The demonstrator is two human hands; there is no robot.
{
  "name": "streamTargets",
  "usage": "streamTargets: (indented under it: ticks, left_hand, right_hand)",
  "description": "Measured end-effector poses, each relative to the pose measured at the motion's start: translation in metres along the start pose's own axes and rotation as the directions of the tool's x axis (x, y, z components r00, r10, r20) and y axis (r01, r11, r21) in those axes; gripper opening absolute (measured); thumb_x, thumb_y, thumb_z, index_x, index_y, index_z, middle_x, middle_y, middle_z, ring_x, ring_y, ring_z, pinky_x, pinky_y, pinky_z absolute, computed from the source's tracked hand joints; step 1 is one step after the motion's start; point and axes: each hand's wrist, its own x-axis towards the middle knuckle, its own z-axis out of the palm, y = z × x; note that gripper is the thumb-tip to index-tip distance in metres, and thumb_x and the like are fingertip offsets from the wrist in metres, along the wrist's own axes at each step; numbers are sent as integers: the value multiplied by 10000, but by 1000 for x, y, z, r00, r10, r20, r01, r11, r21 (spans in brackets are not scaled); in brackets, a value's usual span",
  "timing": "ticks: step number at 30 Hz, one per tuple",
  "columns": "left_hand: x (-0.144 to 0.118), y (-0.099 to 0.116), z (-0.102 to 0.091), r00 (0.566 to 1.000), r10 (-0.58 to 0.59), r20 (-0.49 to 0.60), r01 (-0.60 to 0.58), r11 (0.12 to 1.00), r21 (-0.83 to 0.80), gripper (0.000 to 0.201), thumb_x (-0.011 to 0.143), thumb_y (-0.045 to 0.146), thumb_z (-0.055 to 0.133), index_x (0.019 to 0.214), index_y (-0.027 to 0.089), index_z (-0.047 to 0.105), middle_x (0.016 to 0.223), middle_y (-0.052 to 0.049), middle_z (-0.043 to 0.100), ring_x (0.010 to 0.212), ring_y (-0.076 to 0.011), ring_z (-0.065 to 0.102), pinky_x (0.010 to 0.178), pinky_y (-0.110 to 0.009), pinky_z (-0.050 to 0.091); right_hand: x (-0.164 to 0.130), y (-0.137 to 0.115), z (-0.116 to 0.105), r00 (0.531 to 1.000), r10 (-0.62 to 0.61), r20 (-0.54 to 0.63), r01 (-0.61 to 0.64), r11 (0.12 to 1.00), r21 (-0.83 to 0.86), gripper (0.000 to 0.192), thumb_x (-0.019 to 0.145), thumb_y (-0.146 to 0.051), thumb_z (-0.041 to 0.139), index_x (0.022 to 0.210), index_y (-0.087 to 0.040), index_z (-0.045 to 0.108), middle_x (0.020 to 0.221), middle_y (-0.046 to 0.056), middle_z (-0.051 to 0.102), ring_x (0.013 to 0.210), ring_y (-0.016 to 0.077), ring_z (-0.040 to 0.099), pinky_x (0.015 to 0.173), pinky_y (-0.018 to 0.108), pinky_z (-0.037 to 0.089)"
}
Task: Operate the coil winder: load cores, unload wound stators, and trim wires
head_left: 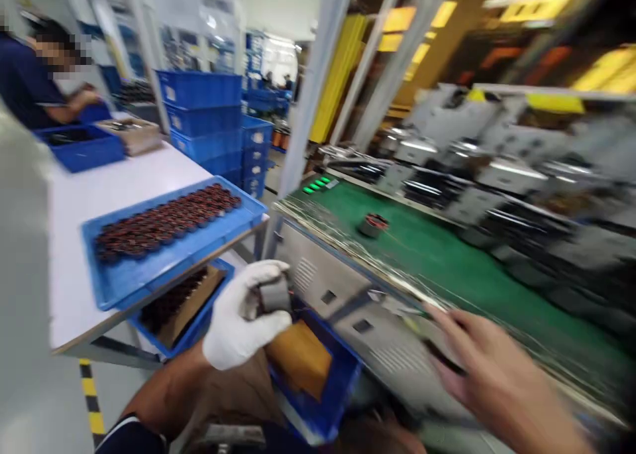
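Observation:
My left hand [248, 315], in a white glove, is closed around a grey cylindrical motor stator [275, 296], held above a blue bin. My bare right hand [477, 354] grips a hand tool [417, 325] by the front edge of the green bench; its dark, partly green handle shows, but motion smears its kind. On the green bench top [427, 242] stands another stator [373, 225] with red windings, apart from both hands. To the left, a light blue tray [238, 232] carries rows of many similar dark red parts.
The white table [69, 242] holds the tray, a blue box [82, 156] and a cardboard box [134, 136]. Below me, a blue bin [342, 368] contains brown cardboard. Machinery [467, 169] lines the bench's far side. Blue crates [203, 109] are stacked behind. A co-worker [34, 76] works at far left.

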Motion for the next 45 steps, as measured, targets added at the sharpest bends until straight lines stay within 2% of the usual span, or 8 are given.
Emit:
streamTargets:
  ticks: [3, 7, 11, 14, 23, 33, 41, 45]
  left_hand:
    - [7, -4, 9, 998, 46, 31, -45, 999, -24, 450, 772, 169, 795, 1197, 223, 657, 1250, -126, 683, 1158, -258, 670, 948, -347, 574]
    - [6, -10, 24, 990, 72, 122, -67, 997, -40, 557, 743, 55, 773, 1255, 241, 655, 1287, -104, 671, 1197, -246, 654, 978, -322, 573]
    - [4, -9, 33, 976, 99, 193, -94, 995, -35, 602, 727, 22, 769, 1279, 230, 643, 1295, -82, 665, 1204, -208, 647, 1005, -276, 554]
    - [4, -8, 37, 972, 98, 215, -92, 995, -39, 601, 726, 22, 771, 1278, 221, 641, 1286, -84, 668, 1203, -202, 647, 1007, -274, 552]
    - [4, -10, 40, 964, 103, 245, -97, 995, -37, 594, 727, 34, 779, 1273, 222, 639, 1278, -102, 664, 1192, -222, 650, 979, -315, 570]
    - [-6, -14, 22, 911, 129, 391, -173, 982, 77, 688, 712, 37, 772, 1344, 221, 571, 1355, -116, 612, 1246, -224, 595, 1031, -346, 529]
    - [-8, -16, 14, 871, 116, 477, -216, 963, 162, 637, 743, 76, 749, 1330, 222, 548, 1340, -140, 605, 1197, -230, 622, 987, -347, 550]
    - [-17, -13, -2, 906, 58, 420, -209, 923, 324, 538, 757, 154, 761, 1252, 237, 568, 1254, -122, 623, 1145, -229, 641, 952, -347, 557]
  right_hand:
    - [-28, -50, 13, 987, 139, 80, -155, 953, 261, 506, 909, -179, 539, 1409, -166, 467, 1116, 142, 564, 951, 232, 607, 772, 337, 553]
    - [-21, -111, 36, 968, 220, 125, -247, 713, 657, 619, 888, -113, 512, 1489, -184, 381, 1210, 124, 558, 1080, 200, 586, 910, 303, 536]
    - [-11, -131, 35, 974, 204, 96, -192, 526, 828, 708, 844, -91, 507, 1529, -178, 348, 1219, 119, 546, 1143, 202, 554, 1013, 342, 494]
    - [-9, -130, 33, 977, 200, 79, -166, 470, 867, 728, 826, -76, 510, 1530, -176, 358, 1222, 127, 530, 1147, 210, 544, 1003, 361, 495]
    - [-19, -128, 40, 967, 247, 58, -178, 498, 848, 715, 823, -13, 501, 1513, -178, 413, 941, 84, 590, 815, 170, 560, 710, 298, 499]
    - [-8, -126, 24, 955, 232, 184, -272, 443, 854, 775, 788, -61, 494, 1534, -225, 357, 1125, 93, 551, 1053, 199, 564, 945, 352, 511]
    - [-9, -127, 33, 938, 267, 223, -328, 463, 824, 676, 836, -53, 493, 1486, -231, 447, 899, 44, 602, 781, 150, 583, 710, 264, 520]
    - [-17, -111, 23, 902, 276, 331, -430, 627, 650, 554, 891, -144, 560, 1433, -245, 511, 1163, 74, 656, 1067, 192, 649, 962, 280, 533]
